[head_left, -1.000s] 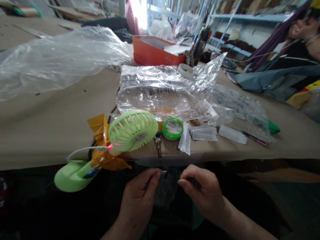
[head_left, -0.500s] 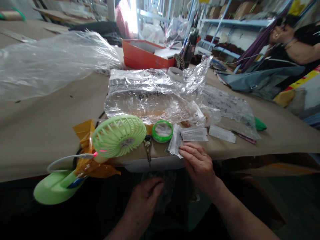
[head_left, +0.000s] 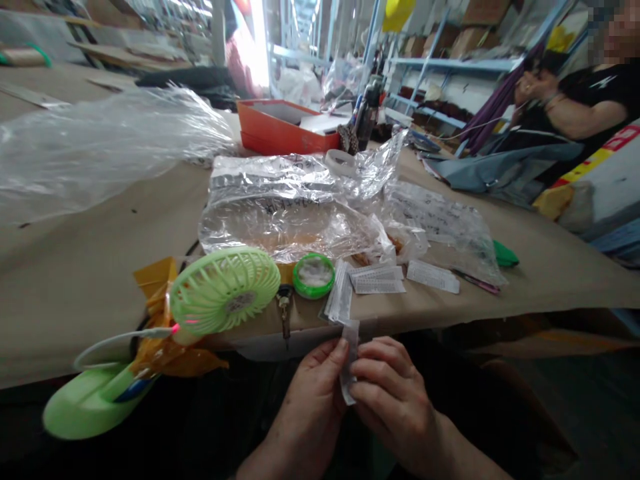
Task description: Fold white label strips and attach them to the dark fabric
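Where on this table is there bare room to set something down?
Specks aside, the broadest bare patch of brown tabletop lies between the large plastic sheet and the green fan. Another lies right of the small green piece. It is crowded from the fan through the round tub to the paper strips, plus the bags behind.

A single camera, worn on the person's head, looked forward and down over the near edge of the table (head_left: 90, 280). It sat near and above the left hand (head_left: 315, 397) and right hand (head_left: 395, 393), which showed in the lower middle of its view. Beyond them it took in the tabletop and, well off toward upper right, blue shelves (head_left: 450, 64).
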The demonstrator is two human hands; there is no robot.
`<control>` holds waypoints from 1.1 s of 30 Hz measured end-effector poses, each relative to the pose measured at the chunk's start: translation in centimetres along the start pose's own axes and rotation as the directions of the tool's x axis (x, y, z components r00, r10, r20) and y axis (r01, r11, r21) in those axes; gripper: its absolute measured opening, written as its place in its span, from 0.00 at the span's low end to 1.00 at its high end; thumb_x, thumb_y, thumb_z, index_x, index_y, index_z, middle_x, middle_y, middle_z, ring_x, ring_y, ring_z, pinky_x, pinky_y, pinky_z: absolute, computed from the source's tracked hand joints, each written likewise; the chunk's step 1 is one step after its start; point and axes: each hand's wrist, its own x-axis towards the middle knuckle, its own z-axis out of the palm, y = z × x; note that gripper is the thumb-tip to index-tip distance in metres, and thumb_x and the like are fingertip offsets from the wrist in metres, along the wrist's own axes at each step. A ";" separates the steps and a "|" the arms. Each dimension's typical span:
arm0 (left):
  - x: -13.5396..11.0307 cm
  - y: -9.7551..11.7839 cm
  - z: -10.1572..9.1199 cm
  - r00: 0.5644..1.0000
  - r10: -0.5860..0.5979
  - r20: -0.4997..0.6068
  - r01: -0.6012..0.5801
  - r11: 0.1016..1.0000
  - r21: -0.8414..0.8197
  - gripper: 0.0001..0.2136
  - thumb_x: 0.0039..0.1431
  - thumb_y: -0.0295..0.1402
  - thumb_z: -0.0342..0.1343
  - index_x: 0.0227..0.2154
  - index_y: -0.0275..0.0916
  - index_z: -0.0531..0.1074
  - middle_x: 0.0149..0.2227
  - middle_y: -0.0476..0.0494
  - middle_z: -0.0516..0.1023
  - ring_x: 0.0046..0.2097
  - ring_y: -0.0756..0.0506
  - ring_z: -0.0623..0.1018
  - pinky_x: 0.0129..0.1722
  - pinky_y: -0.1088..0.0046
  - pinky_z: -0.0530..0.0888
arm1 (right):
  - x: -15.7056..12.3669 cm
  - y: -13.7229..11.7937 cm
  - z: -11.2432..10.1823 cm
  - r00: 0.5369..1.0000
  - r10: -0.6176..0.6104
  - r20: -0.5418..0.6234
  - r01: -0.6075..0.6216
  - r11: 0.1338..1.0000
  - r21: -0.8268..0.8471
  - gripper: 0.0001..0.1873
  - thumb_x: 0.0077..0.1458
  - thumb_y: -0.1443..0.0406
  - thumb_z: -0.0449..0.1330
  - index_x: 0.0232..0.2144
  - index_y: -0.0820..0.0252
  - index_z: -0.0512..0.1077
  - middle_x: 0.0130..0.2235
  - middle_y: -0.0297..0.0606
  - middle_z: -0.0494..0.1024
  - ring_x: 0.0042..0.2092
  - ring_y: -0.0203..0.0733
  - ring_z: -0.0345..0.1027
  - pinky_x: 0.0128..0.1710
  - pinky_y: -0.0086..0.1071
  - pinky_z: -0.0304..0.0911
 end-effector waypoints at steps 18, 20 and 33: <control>0.2 -1.5 -2.4 0.973 -0.047 -0.224 0.110 0.954 0.280 0.13 0.43 0.36 0.67 0.29 0.32 0.76 0.24 0.41 0.81 0.24 0.47 0.78 0.24 0.74 0.74 | 0.8 6.4 -1.9 0.959 0.265 0.102 -0.205 0.895 -0.397 0.12 0.58 0.63 0.56 0.44 0.60 0.72 0.45 0.43 0.76 0.50 0.50 0.65 0.51 0.46 0.61; 0.1 -1.3 -2.2 0.972 -0.052 -0.229 0.119 0.950 0.289 0.11 0.44 0.35 0.66 0.29 0.32 0.76 0.24 0.41 0.81 0.24 0.48 0.78 0.24 0.74 0.74 | 0.3 6.8 -2.1 0.973 0.227 0.041 -0.202 0.924 -0.325 0.08 0.59 0.67 0.56 0.39 0.59 0.73 0.42 0.41 0.77 0.48 0.47 0.67 0.50 0.43 0.63; -0.4 -0.8 -0.3 0.988 -0.128 -0.092 0.128 0.992 -0.003 0.06 0.42 0.26 0.66 0.26 0.31 0.78 0.24 0.46 0.78 0.24 0.54 0.74 0.22 0.83 0.67 | -1.1 1.9 -0.2 0.992 -0.065 0.108 0.055 0.995 0.087 0.07 0.57 0.69 0.57 0.32 0.55 0.74 0.33 0.32 0.78 0.43 0.39 0.70 0.49 0.39 0.64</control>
